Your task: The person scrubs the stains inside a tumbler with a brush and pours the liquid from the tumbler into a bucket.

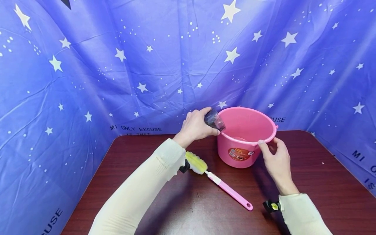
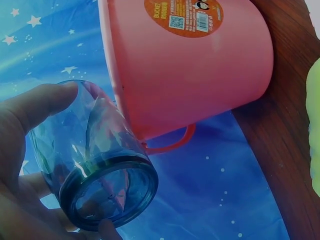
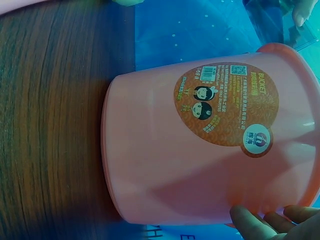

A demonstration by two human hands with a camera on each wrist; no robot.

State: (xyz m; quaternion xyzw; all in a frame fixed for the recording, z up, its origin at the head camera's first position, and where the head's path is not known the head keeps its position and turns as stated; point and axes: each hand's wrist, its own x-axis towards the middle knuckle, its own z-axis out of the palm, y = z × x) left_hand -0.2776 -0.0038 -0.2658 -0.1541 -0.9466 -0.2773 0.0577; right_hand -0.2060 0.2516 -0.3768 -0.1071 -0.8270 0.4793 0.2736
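Note:
My left hand [image 1: 196, 125] holds a dark, see-through drinking glass [image 1: 214, 120] at the left rim of a pink bucket [image 1: 224, 150]. The glass is tilted, its mouth toward the bucket and its thick base [image 2: 110, 192] facing the left wrist camera. What the glass contains cannot be made out. My right hand [image 1: 277, 164] grips the bucket's front right rim, thumb at the rim and fingers against the outer wall. Upright on the table, the bucket bears an orange label [image 3: 225, 102]. Its inner bottom is mostly hidden.
A bottle brush [image 1: 232, 193] with a yellow-and-white sponge head and pink handle lies on the dark red wooden table [image 1: 317, 163], in front of the bucket. Blue star-patterned cloth [image 1: 164, 65] hangs behind the table and along both sides.

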